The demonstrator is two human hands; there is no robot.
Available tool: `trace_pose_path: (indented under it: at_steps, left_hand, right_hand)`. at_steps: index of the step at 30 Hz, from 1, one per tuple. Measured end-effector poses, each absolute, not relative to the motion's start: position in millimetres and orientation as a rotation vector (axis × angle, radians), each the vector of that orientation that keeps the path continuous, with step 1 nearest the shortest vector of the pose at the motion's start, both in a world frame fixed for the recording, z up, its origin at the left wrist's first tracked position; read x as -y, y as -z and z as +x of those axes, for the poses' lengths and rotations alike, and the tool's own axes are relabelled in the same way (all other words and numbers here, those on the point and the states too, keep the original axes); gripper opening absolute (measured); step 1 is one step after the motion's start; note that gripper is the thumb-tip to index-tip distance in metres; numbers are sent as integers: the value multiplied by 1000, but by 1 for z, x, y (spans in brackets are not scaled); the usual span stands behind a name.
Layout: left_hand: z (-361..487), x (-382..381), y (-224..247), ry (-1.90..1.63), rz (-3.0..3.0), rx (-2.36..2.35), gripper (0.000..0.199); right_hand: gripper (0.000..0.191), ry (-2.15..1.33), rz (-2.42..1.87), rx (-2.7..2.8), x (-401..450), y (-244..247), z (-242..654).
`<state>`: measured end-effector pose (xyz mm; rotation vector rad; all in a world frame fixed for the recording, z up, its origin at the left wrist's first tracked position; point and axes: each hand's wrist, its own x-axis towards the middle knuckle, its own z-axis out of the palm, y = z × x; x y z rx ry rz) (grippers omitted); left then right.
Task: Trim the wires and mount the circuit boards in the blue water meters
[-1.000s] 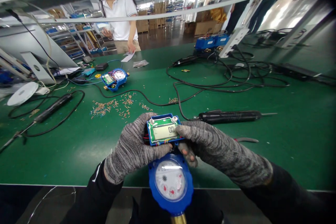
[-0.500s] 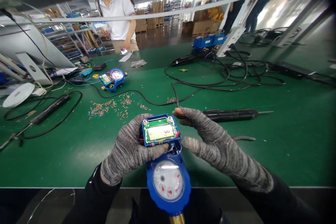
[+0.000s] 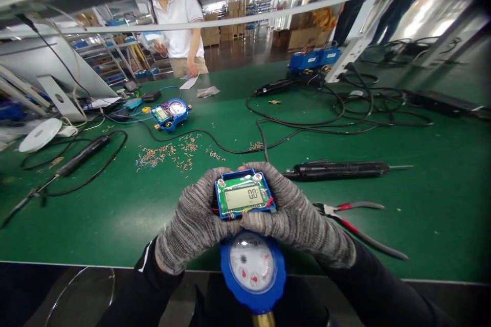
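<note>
A blue water meter (image 3: 253, 265) with a round dial is held up over the table's front edge. Its open electronics box tilts toward me, showing a green circuit board and an LCD display (image 3: 244, 197) that reads 0.0. My left hand (image 3: 197, 217), in a grey knitted glove, grips the box from the left, thumb along its lower edge. In a matching glove, my right hand (image 3: 293, 214) is closed around the box's right side. Its thumb lies on the lower edge, near the left thumb. Fingers behind the box are partly hidden.
Red-and-grey pliers (image 3: 347, 214) and a black electric screwdriver (image 3: 341, 169) lie at right. Loose small screws (image 3: 164, 153) are scattered mid-table. Another water meter (image 3: 171, 114) stands farther back. A tool (image 3: 82, 156) lies at left, and cables (image 3: 318, 112) loop behind. A co-worker (image 3: 182, 25) stands opposite.
My right hand has moved left and closed on the box's right side. The display has tilted and now reads 0.0 clearly. The view has shifted slightly, uncovering the pliers.
</note>
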<state>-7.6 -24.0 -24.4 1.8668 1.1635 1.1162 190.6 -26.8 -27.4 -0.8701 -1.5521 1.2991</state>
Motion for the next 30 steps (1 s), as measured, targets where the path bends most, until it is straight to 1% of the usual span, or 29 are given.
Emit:
trace_pose_path:
  at_steps: [3,6,9,11,13,15,20,26,30]
  left_hand:
    - [-6,24,23,-1087,1856,-1144,73]
    - [-4,24,21,-1100,1849,-1101,67]
    - [-3,24,21,-1119,1912,-1176,58]
    - [-3,26,22,-1111,1970,-1247,50]
    - [-3,29,23,-1112,2012,-1287,45]
    - [-2,30,23,-1120,2041,-1293,44]
    - [0,28,20,-1126,2146,-1274,45]
    - [-4,23,14,-1063,2309,-1209,55]
    - [-7,22,12,-1081,2378,-1171,57]
  right_hand:
    - [71,-1312,-846,1528,28,30,186]
    - [85,-1296,-826,1484,29,33,176]
    - [91,-1268,-846,1437,32,36,168]
    - [94,-1200,-878,1431,34,38,165]
    - [97,-1055,-948,1453,37,40,163]
    - [95,-925,-979,1488,38,40,163]
    - [83,-790,-945,1648,33,36,168]
    - [79,-532,-1000,1815,30,36,180]
    - [80,-472,-1011,1846,29,40,182]
